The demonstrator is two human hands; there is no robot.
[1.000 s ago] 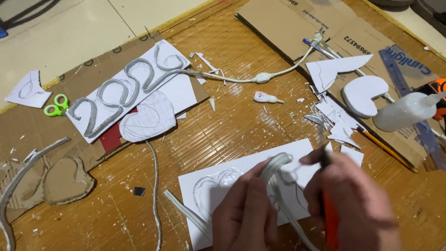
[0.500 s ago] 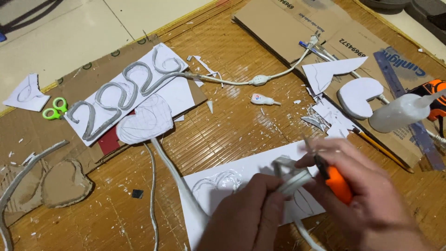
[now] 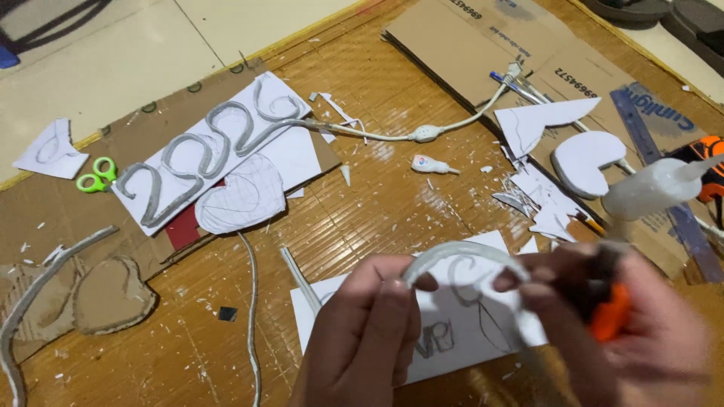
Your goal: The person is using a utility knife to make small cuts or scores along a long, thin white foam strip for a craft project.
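Left hand [image 3: 369,332] and right hand [image 3: 603,324] bend a grey strip [image 3: 460,256] into an arch above a white sheet [image 3: 452,339]; the right also grips an orange tool [image 3: 612,316]

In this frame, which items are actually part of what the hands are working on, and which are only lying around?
In hand:
- left hand and right hand bending a grey strip
- orange tool in the right hand
- sketched paper sheet beneath

Lying about:
- green scissors
- glue bottle
- white heart cutout
- blue ruler
- small tube
- cardboard heart

A grey-white flexible strip [image 3: 464,255] arches between both hands above sketched paper [image 3: 452,332].
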